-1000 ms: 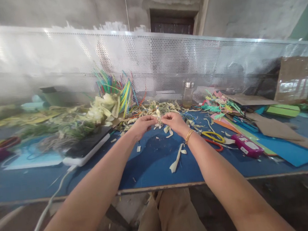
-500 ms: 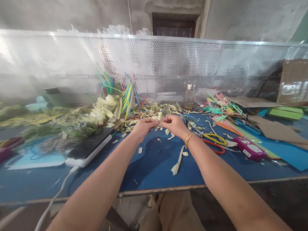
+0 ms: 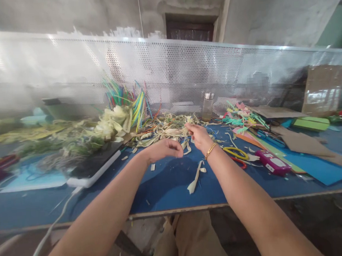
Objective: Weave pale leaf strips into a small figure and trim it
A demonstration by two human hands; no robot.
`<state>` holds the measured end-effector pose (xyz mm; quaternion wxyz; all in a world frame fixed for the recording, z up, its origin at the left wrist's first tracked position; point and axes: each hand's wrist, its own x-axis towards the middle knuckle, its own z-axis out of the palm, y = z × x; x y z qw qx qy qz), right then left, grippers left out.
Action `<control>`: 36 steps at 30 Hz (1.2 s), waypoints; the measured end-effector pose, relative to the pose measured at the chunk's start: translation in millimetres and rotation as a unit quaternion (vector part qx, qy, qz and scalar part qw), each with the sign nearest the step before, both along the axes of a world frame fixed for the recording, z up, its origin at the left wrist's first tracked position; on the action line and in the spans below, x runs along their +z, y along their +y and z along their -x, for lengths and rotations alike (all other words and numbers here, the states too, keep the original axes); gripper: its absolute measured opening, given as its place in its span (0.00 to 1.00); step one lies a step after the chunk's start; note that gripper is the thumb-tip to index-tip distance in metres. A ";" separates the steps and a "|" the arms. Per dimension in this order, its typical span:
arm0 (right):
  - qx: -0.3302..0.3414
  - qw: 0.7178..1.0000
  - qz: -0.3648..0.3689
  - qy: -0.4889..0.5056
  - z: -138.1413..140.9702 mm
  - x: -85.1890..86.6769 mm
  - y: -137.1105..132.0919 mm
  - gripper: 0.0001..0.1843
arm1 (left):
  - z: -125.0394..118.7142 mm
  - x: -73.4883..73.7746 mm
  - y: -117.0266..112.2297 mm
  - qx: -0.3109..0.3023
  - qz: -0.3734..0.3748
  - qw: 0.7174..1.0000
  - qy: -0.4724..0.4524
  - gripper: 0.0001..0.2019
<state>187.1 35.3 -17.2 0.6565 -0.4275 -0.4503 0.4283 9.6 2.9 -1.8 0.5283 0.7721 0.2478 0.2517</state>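
My left hand (image 3: 165, 149) hovers over the blue table (image 3: 161, 192), its fingers curled in toward the thumb. Whatever it might hold is too small to see. Farther forward and to the right, my right hand (image 3: 198, 135) pinches at the near edge of a heap of pale, curled strips (image 3: 165, 133). A small pale bit shows by its fingertips, but I cannot tell whether it is held. On the table in front of me lies one loose cream-coloured strip (image 3: 195, 177). Yellow-handled scissors (image 3: 235, 153) lie beside my right wrist.
At left, a black-and-white device (image 3: 95, 169) trails a white cable (image 3: 55, 224). Coloured stems (image 3: 139, 106) stand behind pale petals. A lidded glass bottle (image 3: 207, 106) stands at the back. Rightward are a purple device (image 3: 273, 162), blue paper (image 3: 322, 167) and brown card (image 3: 305, 141).
My hands met at the fingertips before and are now apart. The left has come nearer and lower; the right has moved forward to the heap of strips. The view has shifted slightly.
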 end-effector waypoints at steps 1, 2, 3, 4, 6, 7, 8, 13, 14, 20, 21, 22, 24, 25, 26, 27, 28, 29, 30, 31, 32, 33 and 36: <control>-0.013 1.000 0.000 0.006 -5.6 1.8 2.2 0.19 | 0.4 2.3 -3.8 -0.043 0.009 0.999 0.027 0.09; -0.021 1.000 0.003 0.011 -10.0 3.4 3.6 0.20 | 0.9 3.9 -6.1 -0.066 0.013 0.997 0.043 0.09; -0.023 1.000 0.007 0.015 -12.9 4.7 4.3 0.20 | 1.7 4.5 -6.4 -0.063 0.011 0.997 0.050 0.09; -0.018 1.000 0.010 0.015 -14.0 5.5 4.2 0.21 | 2.6 4.2 -4.8 -0.037 0.006 0.998 0.050 0.11; 0.002 1.000 0.010 0.006 -11.0 5.6 2.1 0.21 | 4.3 1.5 3.0 0.090 0.002 0.995 0.028 0.18; 0.012 1.000 0.007 -0.002 -7.7 5.1 0.3 0.20 | 4.8 -0.6 8.1 0.180 0.004 0.984 -0.001 0.20; 0.020 1.000 0.003 -0.008 -3.7 4.3 -1.9 0.19 | 5.0 -2.7 12.8 0.255 0.003 0.966 -0.036 0.19; 0.051 0.999 0.000 -0.001 13.8 -0.3 -12.8 0.16 | -0.3 -9.5 19.0 0.304 0.001 0.947 -0.103 0.17; 0.059 0.998 -0.004 0.003 15.7 -0.8 -14.1 0.16 | -1.6 -9.8 17.4 0.297 -0.004 0.950 -0.102 0.17; 0.079 0.996 -0.001 -0.032 13.0 0.6 -12.4 0.17 | 0.2 -6.5 17.5 0.260 0.050 0.955 -0.136 0.12; 0.069 0.997 0.000 -0.035 11.2 1.0 -11.2 0.16 | 2.1 -5.5 19.9 0.261 0.085 0.946 -0.171 0.12; 0.057 0.998 -0.001 -0.034 9.4 1.2 -10.2 0.16 | 4.0 -4.7 22.4 0.273 0.123 0.930 -0.214 0.13; 0.033 0.999 -0.008 -0.028 7.2 0.5 -8.9 0.15 | 6.6 -4.2 26.3 0.308 0.132 0.912 -0.238 0.16; 0.027 0.999 -0.013 -0.031 7.0 -0.4 -8.8 0.15 | 6.9 -4.6 27.2 0.337 0.115 0.905 -0.233 0.17; 0.025 0.999 -0.017 -0.040 7.4 -1.5 -9.1 0.15 | 6.4 -5.3 27.3 0.349 0.092 0.907 -0.218 0.19; 0.026 0.998 -0.020 -0.055 8.4 -2.8 -9.7 0.16 | 5.3 -6.3 26.7 0.342 0.075 0.914 -0.203 0.19; 0.029 0.997 -0.021 -0.075 9.9 -4.1 -10.6 0.16 | 3.7 -7.5 25.5 0.328 0.065 0.923 -0.191 0.20; 0.033 0.994 -0.023 -0.099 11.6 -5.3 -11.6 0.17 | 2.0 -8.8 24.2 0.312 0.057 0.931 -0.181 0.19; 0.037 0.991 -0.025 -0.124 13.4 -6.3 -12.7 0.18 | 0.4 -10.0 23.0 0.296 0.049 0.938 -0.172 0.18; 0.039 0.988 -0.029 -0.147 15.1 -7.0 -13.7 0.19 | -0.7 -11.1 22.2 0.285 0.042 0.943 -0.166 0.17; 0.043 0.984 -0.035 -0.168 16.4 -7.5 -14.5 0.19 | -1.3 -11.9 21.9 0.279 0.034 0.946 -0.161 0.15; 0.051 0.981 -0.041 -0.184 17.3 -7.6 -15.1 0.19 | -1.3 -12.6 22.2 0.277 0.030 0.947 -0.160 0.14; 0.091 0.978 -0.049 -0.183 16.6 -6.7 -14.7 0.20 | 1.2 -12.7 25.0 0.289 0.050 0.938 -0.185 0.14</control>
